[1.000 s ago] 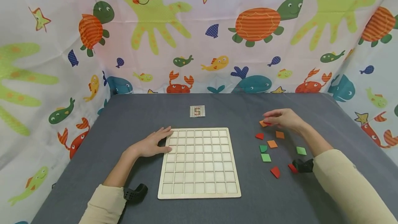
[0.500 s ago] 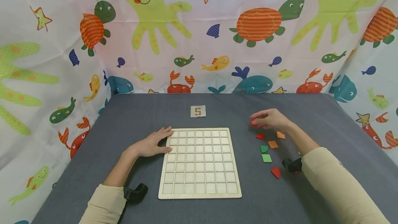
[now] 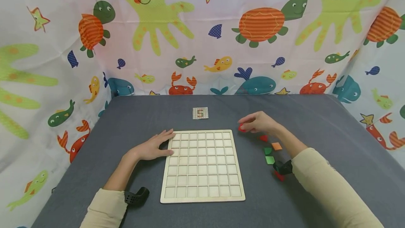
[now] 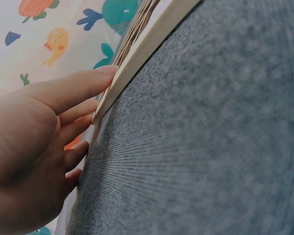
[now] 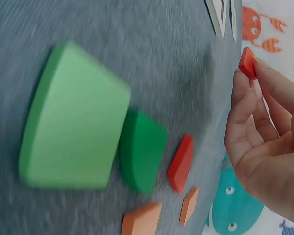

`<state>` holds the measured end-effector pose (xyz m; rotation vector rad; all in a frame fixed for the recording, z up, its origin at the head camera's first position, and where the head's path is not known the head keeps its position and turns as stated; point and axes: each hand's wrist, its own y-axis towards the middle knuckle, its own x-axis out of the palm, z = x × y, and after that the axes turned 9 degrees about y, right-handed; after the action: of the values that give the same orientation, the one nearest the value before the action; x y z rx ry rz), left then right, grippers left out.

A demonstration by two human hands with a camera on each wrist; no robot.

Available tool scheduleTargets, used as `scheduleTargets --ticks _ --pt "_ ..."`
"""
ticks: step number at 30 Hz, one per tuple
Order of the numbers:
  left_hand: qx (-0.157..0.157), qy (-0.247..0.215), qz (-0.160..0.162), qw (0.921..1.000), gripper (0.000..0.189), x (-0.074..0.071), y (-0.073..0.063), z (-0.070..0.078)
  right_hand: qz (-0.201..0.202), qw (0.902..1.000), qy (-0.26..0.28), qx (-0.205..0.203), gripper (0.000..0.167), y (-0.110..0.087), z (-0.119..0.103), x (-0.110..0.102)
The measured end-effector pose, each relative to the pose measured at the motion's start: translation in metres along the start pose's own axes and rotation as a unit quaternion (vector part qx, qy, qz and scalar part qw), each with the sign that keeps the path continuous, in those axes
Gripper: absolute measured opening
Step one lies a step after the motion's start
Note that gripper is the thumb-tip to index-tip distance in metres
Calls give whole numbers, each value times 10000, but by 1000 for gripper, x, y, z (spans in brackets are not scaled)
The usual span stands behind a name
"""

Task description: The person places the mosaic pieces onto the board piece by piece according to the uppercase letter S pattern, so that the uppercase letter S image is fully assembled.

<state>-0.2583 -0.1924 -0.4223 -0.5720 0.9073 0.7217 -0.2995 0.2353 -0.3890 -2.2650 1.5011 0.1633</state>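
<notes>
Every square cell of the wooden grid board (image 3: 202, 166) stood bare, so by the look of it the filling of the board had not begun and all of it was left to do. The right hand (image 3: 258, 122) hung just beyond the board's far right corner, its fingertips pinched together on a small red tile (image 3: 242, 127); the right wrist view showed the same red tile (image 5: 247, 62) clamped between thumb and fingertips, clear of the cloth. The left hand (image 3: 152, 146) lay flat on the grey tablecloth (image 3: 133, 115) against the board's left edge, fingers straight and spread, holding nothing, the fingertips touching the rim (image 4: 137, 54) as if steadying it. The loose pieces lay to the right of the board, well apart from it: another red tile (image 3: 263, 138), an orange tile (image 3: 276, 146), a dark green tile (image 3: 267, 151) and a light green tile (image 3: 270, 160), with one more red piece (image 3: 278, 176) partly hidden under the right wrist's black camera mount (image 3: 283, 167). How many more pieces lay beneath that forearm could not be told. Beyond the board's far edge, near its middle, lay a small pattern card (image 3: 200, 113) with what looked like a coloured S-shape on it, too small to read cell by cell. Nothing lay between the held tile and the board's near cells. A curtain (image 3: 202, 31) printed with sea creatures closed in the table behind and to both sides of the board.
</notes>
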Motion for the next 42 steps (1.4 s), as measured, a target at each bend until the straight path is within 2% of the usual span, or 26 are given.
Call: scheduleTargets --ticks 12,22,28,42 --pt "0 -6 35 10000 75 -2 -3 -2 -215 9997 -91 -117 34 8 -19 33" --pt "10 -46 23 10000 74 -3 -2 -4 -667 9966 -52 -482 26 20 -29 68" --pt "-46 -19 9 10000 75 -1 -2 -4 -858 9937 -235 -676 23 24 -34 84" --pt "25 -32 -1 10000 75 -2 -1 -1 -732 9928 -611 -726 17 28 -34 102"
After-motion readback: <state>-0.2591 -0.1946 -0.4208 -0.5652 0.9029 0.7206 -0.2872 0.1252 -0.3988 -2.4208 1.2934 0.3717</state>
